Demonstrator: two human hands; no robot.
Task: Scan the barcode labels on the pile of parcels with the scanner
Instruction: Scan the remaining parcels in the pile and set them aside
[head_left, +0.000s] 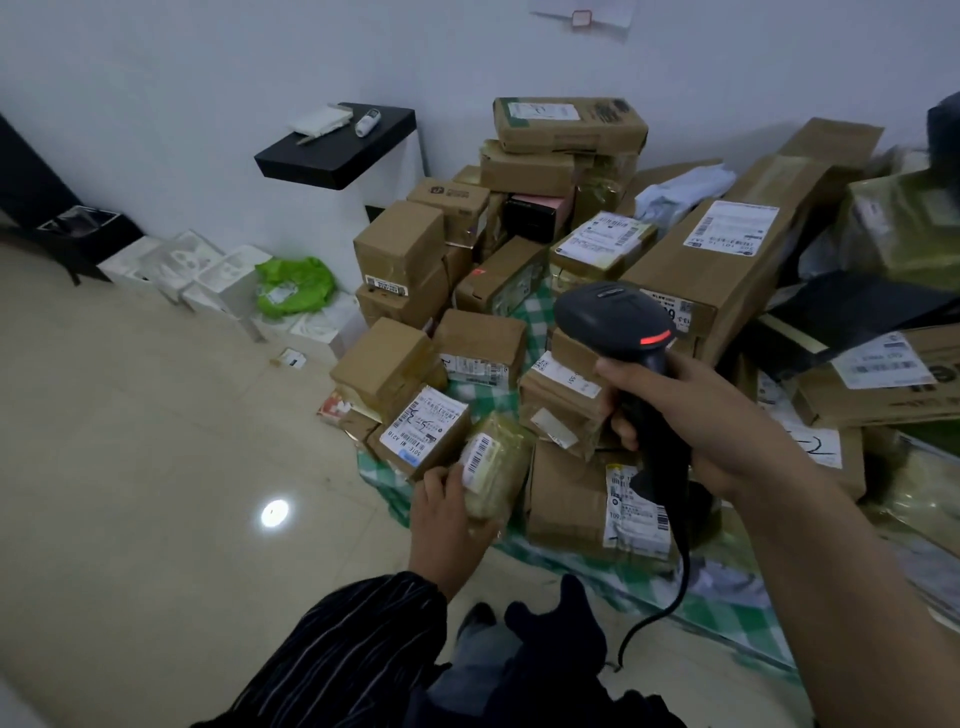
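Noted: small taped parcel (496, 470) gripped in L hand (452, 514), fingers (441, 478) curled round it, barcode label (477, 457) up. Corded scanner (613, 312) clenched in R hand (696, 415), red lamp lit, over parcel pile (519, 171).

Brown cardboard parcels (397, 244) bearing white labels (423, 428) with black print, centre and right; one yellowish taped parcel (501, 467), lower centre; green-and-white checked cloth (737, 618) beneath; black scanner (618, 317), red light; black sleeve (353, 654), thin pale stripes; bright green bag (296, 286), left; black shelf (337, 156); white wall (208, 78); beige floor (130, 467).
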